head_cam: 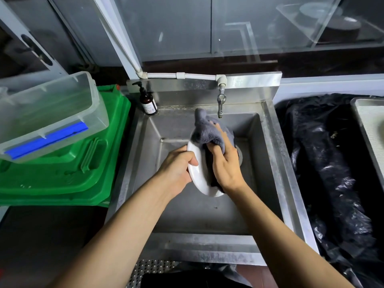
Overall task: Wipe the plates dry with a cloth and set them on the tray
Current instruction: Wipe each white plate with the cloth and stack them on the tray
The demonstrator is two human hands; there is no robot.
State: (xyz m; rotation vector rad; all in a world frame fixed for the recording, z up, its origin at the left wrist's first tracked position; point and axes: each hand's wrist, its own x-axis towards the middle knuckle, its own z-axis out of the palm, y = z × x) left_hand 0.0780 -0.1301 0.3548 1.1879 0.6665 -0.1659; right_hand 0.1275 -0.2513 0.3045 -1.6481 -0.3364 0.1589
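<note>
plate (197, 173) held on edge over the sink (268, 154), centre of frame, its long axis running from upper left to lower right, white underside facing frame left. left hand (176, 169) grips the left rim, thumb curled over the edge; right hand (226, 163) sits on the opposite face, fingers bunched into a grey cloth (209, 132) pressed to the plate, the cloth's loose end standing up toward the tap (220, 102). hands close together, the plate sandwiched between them. likely mid-wipe. a pale tray (372, 129) shows at the right edge of frame, partly cut off, lying on black plastic sheeting (324, 163); it is well apart from the plate, on the right-hand side, so the right hand is nearer, though it is busy with the cloth. no other plates in sight.
</note>
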